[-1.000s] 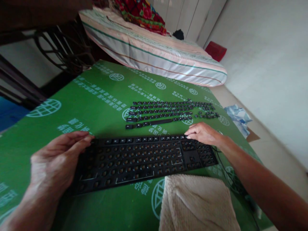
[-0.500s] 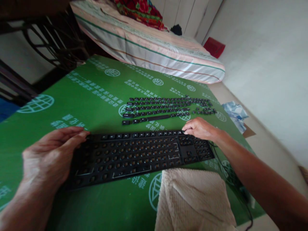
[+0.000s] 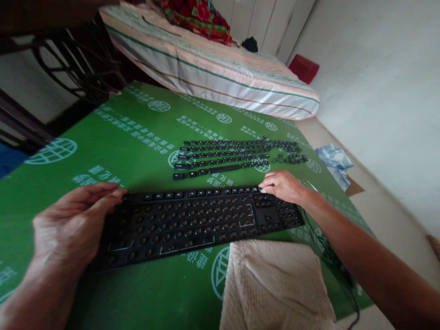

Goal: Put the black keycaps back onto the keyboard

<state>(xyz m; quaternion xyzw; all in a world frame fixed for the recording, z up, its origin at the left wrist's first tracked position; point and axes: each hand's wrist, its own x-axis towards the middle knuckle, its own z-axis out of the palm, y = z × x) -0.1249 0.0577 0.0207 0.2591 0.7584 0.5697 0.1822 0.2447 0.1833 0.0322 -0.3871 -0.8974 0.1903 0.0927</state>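
A black keyboard (image 3: 192, 224) lies across the green tabletop. Its top row of function keys has caps, while bare switches show over the rest. At its upper left corner, my left hand (image 3: 74, 220) has thumb and fingers closed on the edge. My right hand (image 3: 283, 185) pinches a small black keycap at the right end of the function row; the fingers cover most of it. Beyond the keyboard, loose black keycaps (image 3: 223, 158) are laid out in rows, with the long space bar (image 3: 224, 169) in the nearest row.
A beige towel (image 3: 271, 284) lies in front of the keyboard, over the near part of the green table (image 3: 144, 293). The keyboard's cable (image 3: 318, 233) runs down under my right forearm. A bed (image 3: 220, 87) stands behind the table, and a white wall (image 3: 385, 101) rises on the right.
The view has shifted very slightly. Both hands stay at the same spots on the keyboard, and the loose keycaps lie as before.
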